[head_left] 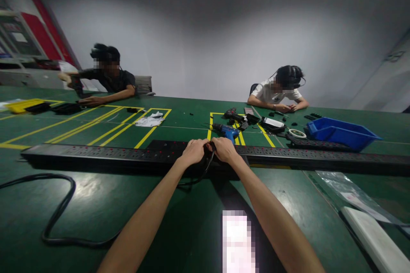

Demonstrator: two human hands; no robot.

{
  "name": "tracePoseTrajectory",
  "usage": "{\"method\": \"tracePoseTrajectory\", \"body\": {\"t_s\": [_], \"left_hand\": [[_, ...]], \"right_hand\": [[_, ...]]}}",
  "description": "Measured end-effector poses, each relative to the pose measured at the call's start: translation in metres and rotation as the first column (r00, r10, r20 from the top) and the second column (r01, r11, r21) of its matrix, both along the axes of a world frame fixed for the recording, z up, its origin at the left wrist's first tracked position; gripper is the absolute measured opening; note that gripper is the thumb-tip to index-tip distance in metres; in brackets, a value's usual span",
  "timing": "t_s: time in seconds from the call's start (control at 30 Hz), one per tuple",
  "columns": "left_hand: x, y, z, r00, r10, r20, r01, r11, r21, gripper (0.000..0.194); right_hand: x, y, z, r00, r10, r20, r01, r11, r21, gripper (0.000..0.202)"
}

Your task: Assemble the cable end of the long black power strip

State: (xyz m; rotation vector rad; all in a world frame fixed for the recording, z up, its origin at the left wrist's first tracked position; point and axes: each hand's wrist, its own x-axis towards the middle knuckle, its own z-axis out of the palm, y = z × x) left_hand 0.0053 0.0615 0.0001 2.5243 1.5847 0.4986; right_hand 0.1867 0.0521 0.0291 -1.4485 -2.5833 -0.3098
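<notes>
A long black power strip [96, 153] with many sockets lies across the green table [179, 230], and another long strip [320, 156] extends to the right. My left hand [193, 152] and my right hand [224, 149] meet at the middle of the strips, both closed around a black cable [205, 170] that loops down between them. The same black cable [60, 209] snakes over the table at the lower left. What lies under my fingers is hidden.
A blue power drill [226, 130], black parts and a tape roll [297, 133] lie beyond the strips. A blue bin [341, 133] stands at right. Two other people sit at the far edge. A clear plastic bag [349, 192] and white bar [374, 239] lie at lower right.
</notes>
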Motion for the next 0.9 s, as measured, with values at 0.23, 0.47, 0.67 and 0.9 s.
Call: {"method": "tracePoseTrajectory", "body": {"t_s": [0.23,0.47,0.67,0.9], "left_hand": [[0.001,-0.001,0.001,1.0,0.015,-0.01,-0.015,1.0,0.002,0.042],[0.001,-0.008,0.007,1.0,0.017,0.018,-0.017,1.0,0.012,0.039],[0.002,-0.006,0.006,1.0,0.013,0.019,-0.013,1.0,0.012,0.037],[0.001,0.0,0.001,1.0,0.026,0.007,-0.026,0.999,0.027,0.035]], "right_hand": [[-0.001,0.005,-0.009,0.999,-0.051,-0.013,0.051,0.999,0.002,0.027],[0.0,0.006,-0.006,0.999,-0.03,-0.014,0.03,0.999,0.021,0.025],[-0.002,0.001,-0.002,0.999,-0.035,0.001,0.035,0.999,0.039,0.024],[-0.004,0.008,0.013,0.995,0.019,0.101,-0.014,0.999,-0.047,0.025]]}}
